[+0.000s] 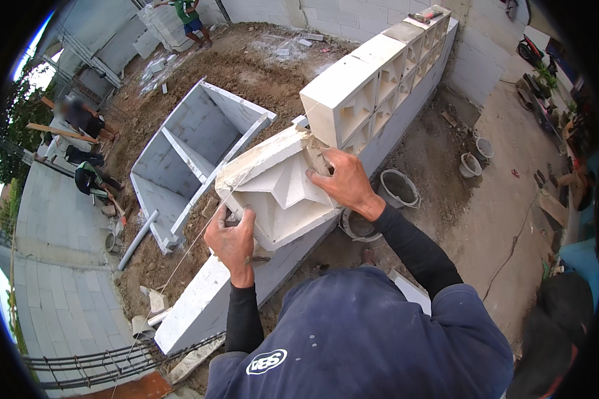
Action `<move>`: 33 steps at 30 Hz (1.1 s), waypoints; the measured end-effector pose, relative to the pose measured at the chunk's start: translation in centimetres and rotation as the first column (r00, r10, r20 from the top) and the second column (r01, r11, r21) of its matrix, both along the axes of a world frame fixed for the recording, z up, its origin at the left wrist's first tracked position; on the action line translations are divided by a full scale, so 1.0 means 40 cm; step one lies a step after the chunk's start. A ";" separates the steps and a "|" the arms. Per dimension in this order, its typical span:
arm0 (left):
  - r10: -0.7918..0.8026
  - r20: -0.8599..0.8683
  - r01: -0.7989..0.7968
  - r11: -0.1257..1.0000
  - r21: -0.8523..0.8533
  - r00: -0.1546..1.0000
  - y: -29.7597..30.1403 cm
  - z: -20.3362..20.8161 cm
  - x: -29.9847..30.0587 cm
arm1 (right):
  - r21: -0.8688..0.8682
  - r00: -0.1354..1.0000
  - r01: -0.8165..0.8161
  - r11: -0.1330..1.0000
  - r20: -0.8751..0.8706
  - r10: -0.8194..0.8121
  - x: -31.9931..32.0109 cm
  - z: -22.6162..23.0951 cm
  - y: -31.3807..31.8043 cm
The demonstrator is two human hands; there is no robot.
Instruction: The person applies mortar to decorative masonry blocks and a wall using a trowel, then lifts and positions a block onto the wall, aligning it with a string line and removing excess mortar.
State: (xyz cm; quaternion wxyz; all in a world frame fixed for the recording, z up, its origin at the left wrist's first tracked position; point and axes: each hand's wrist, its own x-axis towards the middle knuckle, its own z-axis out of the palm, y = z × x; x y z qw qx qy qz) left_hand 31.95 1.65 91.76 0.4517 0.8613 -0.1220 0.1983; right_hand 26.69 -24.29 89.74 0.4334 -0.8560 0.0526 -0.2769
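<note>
A white patterned breeze block (273, 189) with star-like facets is tilted above the low block wall (199, 302). My left hand (233, 241) grips its lower left edge, thumb and fingers bent round the rim. At its right end my right hand (345, 179) holds the other edge, close to a patch of grey-brown mortar (318, 154). Just beyond that end stands a row of matching breeze blocks (343, 100) set along the wall top. Whether the held block touches the wall beneath is hidden.
A thin string line (188, 256) runs along the wall's left side. Left of it is a grey block-lined pit (199, 143). Mortar buckets (398, 188) stand on the right, and rebar (93, 366) crosses the lower left. Several people (86, 123) are farther off.
</note>
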 end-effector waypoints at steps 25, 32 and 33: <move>0.012 0.141 0.045 0.917 -0.396 0.990 -0.165 -0.181 0.044 | 0.261 0.996 -0.005 0.965 0.086 -0.018 0.168 -0.060 -0.073; -0.028 0.044 0.046 0.872 -0.488 0.999 -0.190 -0.237 0.037 | 0.254 0.987 0.064 0.965 0.129 -0.099 0.161 -0.134 -0.085; -0.041 0.051 0.061 0.853 -0.518 0.998 -0.193 -0.240 0.036 | 0.261 0.987 0.059 0.963 0.130 -0.096 0.162 -0.136 -0.086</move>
